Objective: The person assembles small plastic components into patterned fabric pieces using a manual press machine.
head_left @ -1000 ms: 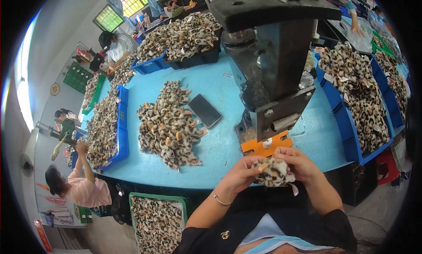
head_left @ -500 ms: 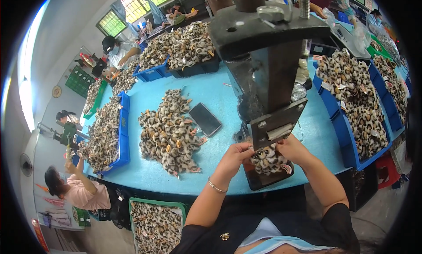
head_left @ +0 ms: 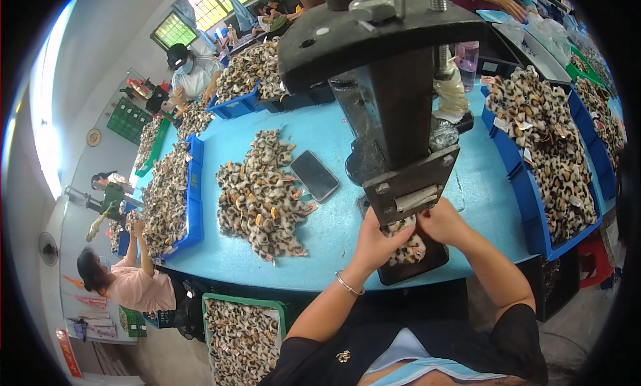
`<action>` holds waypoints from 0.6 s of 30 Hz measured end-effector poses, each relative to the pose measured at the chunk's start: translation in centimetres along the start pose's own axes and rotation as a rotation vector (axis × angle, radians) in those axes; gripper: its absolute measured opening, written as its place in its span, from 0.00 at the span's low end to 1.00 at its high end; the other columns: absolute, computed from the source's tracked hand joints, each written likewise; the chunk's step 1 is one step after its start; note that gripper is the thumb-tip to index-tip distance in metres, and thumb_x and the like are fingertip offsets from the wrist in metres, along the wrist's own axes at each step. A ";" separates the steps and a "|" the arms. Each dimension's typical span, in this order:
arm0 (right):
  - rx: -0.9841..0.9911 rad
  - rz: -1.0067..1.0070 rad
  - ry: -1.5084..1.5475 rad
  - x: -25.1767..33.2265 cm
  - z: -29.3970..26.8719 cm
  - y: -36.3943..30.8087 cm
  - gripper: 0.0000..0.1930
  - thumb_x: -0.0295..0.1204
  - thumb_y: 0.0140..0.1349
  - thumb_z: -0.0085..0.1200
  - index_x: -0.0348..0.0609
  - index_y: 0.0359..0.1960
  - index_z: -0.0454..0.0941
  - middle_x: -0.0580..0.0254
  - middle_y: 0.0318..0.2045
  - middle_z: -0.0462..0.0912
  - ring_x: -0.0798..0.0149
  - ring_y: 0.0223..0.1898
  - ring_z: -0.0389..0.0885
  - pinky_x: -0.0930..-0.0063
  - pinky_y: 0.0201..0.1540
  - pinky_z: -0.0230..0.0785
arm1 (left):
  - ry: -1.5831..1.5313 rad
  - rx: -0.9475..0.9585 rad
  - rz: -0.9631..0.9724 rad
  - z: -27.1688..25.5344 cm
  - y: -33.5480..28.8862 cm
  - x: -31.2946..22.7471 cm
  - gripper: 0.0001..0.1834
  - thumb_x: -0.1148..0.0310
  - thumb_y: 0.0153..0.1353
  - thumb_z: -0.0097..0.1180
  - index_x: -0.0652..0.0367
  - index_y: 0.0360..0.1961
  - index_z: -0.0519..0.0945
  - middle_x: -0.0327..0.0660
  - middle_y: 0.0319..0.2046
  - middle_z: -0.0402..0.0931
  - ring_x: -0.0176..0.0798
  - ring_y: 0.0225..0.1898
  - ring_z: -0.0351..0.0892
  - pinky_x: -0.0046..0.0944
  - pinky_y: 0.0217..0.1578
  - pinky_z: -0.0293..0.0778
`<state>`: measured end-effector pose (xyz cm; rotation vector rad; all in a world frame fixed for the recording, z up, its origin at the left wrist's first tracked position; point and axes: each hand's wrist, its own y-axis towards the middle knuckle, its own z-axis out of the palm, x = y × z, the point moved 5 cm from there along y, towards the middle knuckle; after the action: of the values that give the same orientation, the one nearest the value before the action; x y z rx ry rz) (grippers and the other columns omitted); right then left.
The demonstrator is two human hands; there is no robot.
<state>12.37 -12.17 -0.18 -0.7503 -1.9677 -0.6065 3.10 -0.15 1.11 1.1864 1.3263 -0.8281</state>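
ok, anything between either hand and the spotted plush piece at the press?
Nothing visible. The left hand touches the spotted plush piece; the right hand is beside it, contact unclear. The metal plate above hides part.

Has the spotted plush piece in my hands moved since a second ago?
Yes, the plush piece has moved forward, closer to the black press.

Fuzzy, matt plush is seen on the spotted piece [head_left: 408,252] at the left hand [head_left: 375,242], above whose wrist a bracelet [head_left: 346,285] of polished metal is worn. Over both hands, the press [head_left: 400,112] is built of dark, dull metal. Beyond the left hand, the phone [head_left: 315,177] is faced with smooth, glossy black; the tabletop [head_left: 334,242] is finished smooth, faintly shiny.
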 end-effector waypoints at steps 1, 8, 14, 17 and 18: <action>-0.047 -0.003 0.102 -0.5 -1.0 0.5 0.12 0.20 0.55 0.51 0.36 0.43 0.72 0.55 0.30 0.80 0.63 0.33 0.79 0.68 0.36 0.70 | -0.013 -0.049 0.023 0.1 0.1 -0.3 0.23 0.71 0.48 0.66 0.61 0.47 0.75 0.42 0.43 0.77 0.36 0.44 0.76 0.35 0.46 0.71; 0.268 0.451 0.668 4.1 -0.3 -0.1 0.14 0.24 0.57 0.58 0.41 0.43 0.70 0.73 0.30 0.73 0.78 0.30 0.72 0.83 0.29 0.67 | -0.002 0.003 -0.032 -0.1 0.4 0.2 0.20 0.77 0.47 0.64 0.65 0.44 0.77 0.39 0.39 0.79 0.30 0.41 0.77 0.32 0.43 0.73; -0.156 0.069 0.647 2.7 0.6 -1.3 0.11 0.22 0.59 0.55 0.43 0.40 0.67 0.72 0.29 0.69 0.78 0.34 0.71 0.82 0.35 0.68 | 0.063 -0.078 -0.036 -0.1 0.1 0.8 0.16 0.72 0.44 0.66 0.62 0.36 0.80 0.41 0.33 0.79 0.36 0.35 0.78 0.34 0.38 0.73; -0.611 -0.210 0.363 4.6 -4.8 -1.1 0.06 0.20 0.60 0.51 0.42 0.33 0.67 0.70 0.28 0.70 0.79 0.33 0.69 0.82 0.34 0.65 | 0.032 -0.076 -0.030 0.0 0.4 1.4 0.15 0.71 0.43 0.67 0.61 0.35 0.81 0.41 0.30 0.77 0.37 0.33 0.78 0.35 0.37 0.73; -0.499 -0.157 0.366 4.2 -5.5 0.8 0.05 0.20 0.59 0.52 0.41 0.32 0.69 0.71 0.26 0.70 0.79 0.30 0.68 0.82 0.33 0.65 | 0.063 -0.058 -0.088 -0.2 0.3 1.5 0.16 0.70 0.43 0.67 0.61 0.35 0.80 0.42 0.30 0.77 0.38 0.33 0.78 0.35 0.37 0.73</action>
<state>14.46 -14.26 6.11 -0.7191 -1.5561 -1.2648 3.52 0.35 -0.32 1.1228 1.4536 -0.8156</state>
